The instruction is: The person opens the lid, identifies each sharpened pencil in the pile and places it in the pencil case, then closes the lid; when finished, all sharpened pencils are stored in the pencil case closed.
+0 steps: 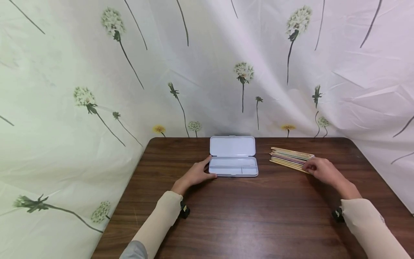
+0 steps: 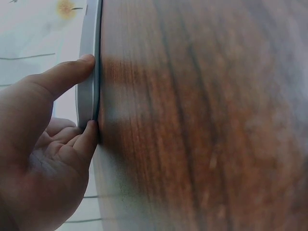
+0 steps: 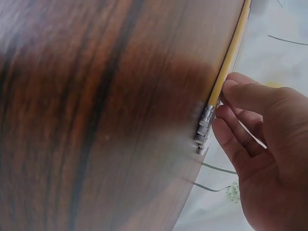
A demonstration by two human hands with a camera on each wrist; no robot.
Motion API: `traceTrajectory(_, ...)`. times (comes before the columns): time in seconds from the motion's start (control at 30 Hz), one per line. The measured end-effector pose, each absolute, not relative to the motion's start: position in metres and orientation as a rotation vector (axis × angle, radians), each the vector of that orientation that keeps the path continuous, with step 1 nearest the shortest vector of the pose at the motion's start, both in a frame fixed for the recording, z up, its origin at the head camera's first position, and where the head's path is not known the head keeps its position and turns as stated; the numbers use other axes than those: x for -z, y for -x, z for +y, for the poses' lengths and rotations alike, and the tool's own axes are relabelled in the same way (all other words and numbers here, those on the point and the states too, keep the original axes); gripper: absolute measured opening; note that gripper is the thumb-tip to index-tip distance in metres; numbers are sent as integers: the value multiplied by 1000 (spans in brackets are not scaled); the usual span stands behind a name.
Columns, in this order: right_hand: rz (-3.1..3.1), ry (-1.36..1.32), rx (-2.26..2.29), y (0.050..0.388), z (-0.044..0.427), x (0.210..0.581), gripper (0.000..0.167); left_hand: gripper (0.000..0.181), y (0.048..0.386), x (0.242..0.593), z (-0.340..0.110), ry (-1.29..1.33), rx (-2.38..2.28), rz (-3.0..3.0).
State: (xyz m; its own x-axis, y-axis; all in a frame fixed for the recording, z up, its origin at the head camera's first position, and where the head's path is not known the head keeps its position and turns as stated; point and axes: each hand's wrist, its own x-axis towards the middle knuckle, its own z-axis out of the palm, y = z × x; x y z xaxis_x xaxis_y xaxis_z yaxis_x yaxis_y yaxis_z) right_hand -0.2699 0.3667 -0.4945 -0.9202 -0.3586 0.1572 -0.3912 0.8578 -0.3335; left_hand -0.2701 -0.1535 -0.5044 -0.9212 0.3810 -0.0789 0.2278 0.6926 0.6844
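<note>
A white pencil case [image 1: 232, 146] lies with its lid raised at the back, and its divided tray faces up. My left hand [image 1: 197, 173] holds the case's left end, thumb on the front edge; in the left wrist view, the thumb [image 2: 72, 72] and a curled finger touch its side. To the right, several pencils [image 1: 288, 157] lie side by side, slightly slanted. My right hand [image 1: 323, 171] is at their right ends, its fingers bent, pinching at a yellow pencil [image 3: 224, 72] near its metal-banded end. The fingertips behind the pencil are partly hidden.
All of this is on a dark brown wood-grain table [image 1: 252, 216]. Right behind its back edge hangs a pale cloth [image 1: 207, 72] printed with dandelions. The pencils are a short way right of the case.
</note>
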Motion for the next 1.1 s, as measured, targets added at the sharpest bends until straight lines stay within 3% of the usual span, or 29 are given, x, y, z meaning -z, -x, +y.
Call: traceTrajectory(1.1,-2988,-616,-525,270,366,493,9,96,270,505,-154,-489,-1028,2693)
